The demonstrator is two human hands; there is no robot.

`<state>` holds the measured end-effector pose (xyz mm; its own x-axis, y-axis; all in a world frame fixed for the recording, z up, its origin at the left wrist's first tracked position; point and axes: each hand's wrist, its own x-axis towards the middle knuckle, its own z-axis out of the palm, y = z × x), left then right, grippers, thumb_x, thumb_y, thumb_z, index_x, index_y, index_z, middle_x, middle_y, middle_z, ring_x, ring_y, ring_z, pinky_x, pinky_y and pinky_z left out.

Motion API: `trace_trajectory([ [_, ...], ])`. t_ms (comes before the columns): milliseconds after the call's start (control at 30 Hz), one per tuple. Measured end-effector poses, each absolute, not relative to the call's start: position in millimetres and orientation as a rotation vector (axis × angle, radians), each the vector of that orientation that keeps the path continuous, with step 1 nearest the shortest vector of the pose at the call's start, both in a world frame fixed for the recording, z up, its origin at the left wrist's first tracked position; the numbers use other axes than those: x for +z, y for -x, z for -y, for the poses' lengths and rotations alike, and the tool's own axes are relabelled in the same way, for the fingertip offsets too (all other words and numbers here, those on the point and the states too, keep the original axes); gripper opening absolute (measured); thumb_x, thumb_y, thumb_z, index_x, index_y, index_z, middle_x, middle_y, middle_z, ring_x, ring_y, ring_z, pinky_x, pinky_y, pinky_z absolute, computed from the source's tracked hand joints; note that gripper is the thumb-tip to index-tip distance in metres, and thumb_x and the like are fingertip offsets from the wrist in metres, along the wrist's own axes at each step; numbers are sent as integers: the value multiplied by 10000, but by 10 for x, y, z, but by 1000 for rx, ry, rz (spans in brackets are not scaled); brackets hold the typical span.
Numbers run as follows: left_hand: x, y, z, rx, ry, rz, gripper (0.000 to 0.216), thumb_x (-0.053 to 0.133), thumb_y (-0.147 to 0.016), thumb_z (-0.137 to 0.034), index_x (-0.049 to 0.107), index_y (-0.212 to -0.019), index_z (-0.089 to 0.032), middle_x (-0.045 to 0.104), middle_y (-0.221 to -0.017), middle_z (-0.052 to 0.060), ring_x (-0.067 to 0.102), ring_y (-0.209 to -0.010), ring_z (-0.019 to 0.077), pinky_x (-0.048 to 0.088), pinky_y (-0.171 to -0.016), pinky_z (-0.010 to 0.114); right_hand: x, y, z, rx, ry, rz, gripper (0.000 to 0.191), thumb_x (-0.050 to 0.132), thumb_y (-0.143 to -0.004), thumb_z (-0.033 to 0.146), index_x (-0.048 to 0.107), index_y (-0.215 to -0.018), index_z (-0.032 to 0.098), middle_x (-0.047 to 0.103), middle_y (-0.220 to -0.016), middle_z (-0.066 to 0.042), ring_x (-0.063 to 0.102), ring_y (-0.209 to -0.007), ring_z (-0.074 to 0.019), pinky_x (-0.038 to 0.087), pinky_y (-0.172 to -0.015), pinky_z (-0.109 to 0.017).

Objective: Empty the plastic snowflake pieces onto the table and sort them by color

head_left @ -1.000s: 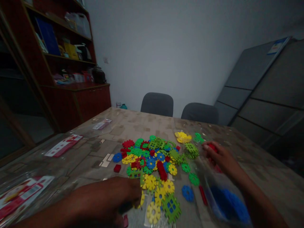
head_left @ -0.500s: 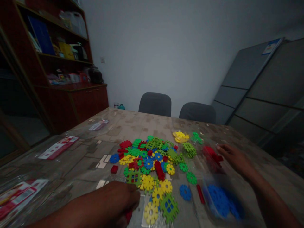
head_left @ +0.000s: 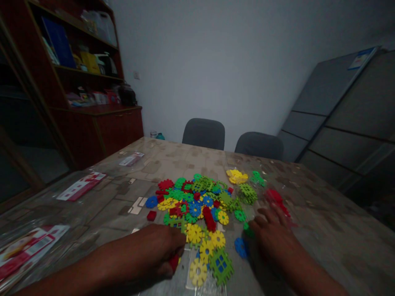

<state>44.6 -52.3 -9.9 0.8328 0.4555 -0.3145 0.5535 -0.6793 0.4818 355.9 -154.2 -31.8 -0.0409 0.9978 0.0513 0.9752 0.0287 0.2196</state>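
My left hand point(head_left: 156, 250) is closed around a red plastic block point(head_left: 174, 263), low at the near side of the pile. My right hand point(head_left: 271, 232), palm down and slightly blurred, has its fingers apart. Its fingertips are over a green notched disc point(head_left: 247, 229), partly covering it; I cannot tell if they touch. Beside this hand lies a blue notched disc point(head_left: 241, 248). Between the hands are yellow flower-shaped discs point(head_left: 198, 272) and a green lattice square point(head_left: 221, 266). Behind them spreads a mixed pile with a long red block point(head_left: 209, 220) and a small red block point(head_left: 151, 216).
Beyond my right hand lie bagged yellow pieces point(head_left: 237, 176), green pieces point(head_left: 258, 179) and red pieces point(head_left: 276, 197). Plastic packets with printed cards point(head_left: 82, 186) line the table's left side. Two grey chairs point(head_left: 203, 133) stand at the far edge.
My right hand has moved left and nearer, from the red pieces to the green disc. The clear box of blue discs no longer shows. My left hand keeps the red block.
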Motion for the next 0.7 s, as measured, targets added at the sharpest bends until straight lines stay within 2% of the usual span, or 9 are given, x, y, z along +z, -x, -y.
trace_trajectory([
  [67,-111,-435,522,-203,-2435,-722,238,617,-706,-63,631,-880,-223,688,-914,5,590,-786,187,379,-629,270,-375,-3473,1528,307,-2005,-2193,414,500,-746,-60,787,-936,169,780,-973,-169,591,-1212,-420,250,-1078,-725],
  [300,-106,-445,518,-233,-2455,-711,234,653,-719,-66,626,-885,-228,692,-930,13,602,-791,197,402,-641,281,-429,-3337,1568,373,-1837,-2234,348,549,-711,-24,800,-906,120,775,-931,-226,564,-1233,-473,256,-1080,-753],
  [533,-87,-457,524,-268,-2487,-741,214,687,-743,-76,619,-884,-223,700,-960,17,636,-847,223,405,-658,299,-549,-3290,1633,385,-1753,-2151,402,485,-751,-57,798,-927,125,775,-880,-194,694,-984,-383,428,-1024,-640],
  [700,-152,-448,502,-254,-2514,-712,223,718,-740,-89,604,-878,-221,700,-960,19,644,-842,227,383,-627,290,-575,-3300,1595,392,-1706,-2101,393,503,-757,-50,798,-956,115,775,-939,-212,672,-1060,-408,381,-1068,-659],
])
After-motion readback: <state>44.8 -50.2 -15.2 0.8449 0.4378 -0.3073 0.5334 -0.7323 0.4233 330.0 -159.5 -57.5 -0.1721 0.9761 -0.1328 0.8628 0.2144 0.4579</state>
